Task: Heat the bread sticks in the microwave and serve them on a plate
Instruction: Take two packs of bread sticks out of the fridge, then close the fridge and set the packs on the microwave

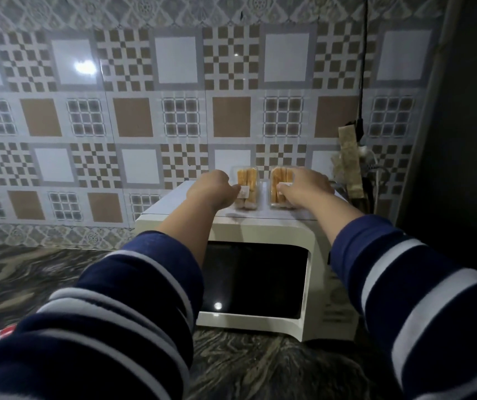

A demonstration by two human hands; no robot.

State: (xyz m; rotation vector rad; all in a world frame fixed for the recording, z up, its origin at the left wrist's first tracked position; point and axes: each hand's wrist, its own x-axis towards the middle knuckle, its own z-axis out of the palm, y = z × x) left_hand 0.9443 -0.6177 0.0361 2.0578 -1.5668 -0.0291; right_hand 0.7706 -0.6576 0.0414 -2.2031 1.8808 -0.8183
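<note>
A person reaches forward with both arms, one hand on each of two small clear packs of bread sticks. The left hand [212,193] has its fingers curled around the near left edge of the left pack [247,188], at a small white label. The right hand [303,188] lies over the right pack [279,187], fingers curled down on its right side and top. Both look like holds, though the fingertips are mostly hidden behind the packs.

The packs sit side by side, just apart, on top of a white microwave [263,226], towards its back edge. Each shows pale golden sticks lined up lengthwise.

The packs are probably very light, thin plastic that flexes if squeezed. The sticks inside look dry and likely to snap, so a gentle hold across the long sides, with the pack kept level, should suit best.

The microwave door is shut, its dark window facing the person. It stands on a dark marbled counter [29,278] against a patterned tile wall [173,111]. A black cord [362,82] hangs at the right. Both sleeves [116,313] are navy with white stripes. No plate is visible.
</note>
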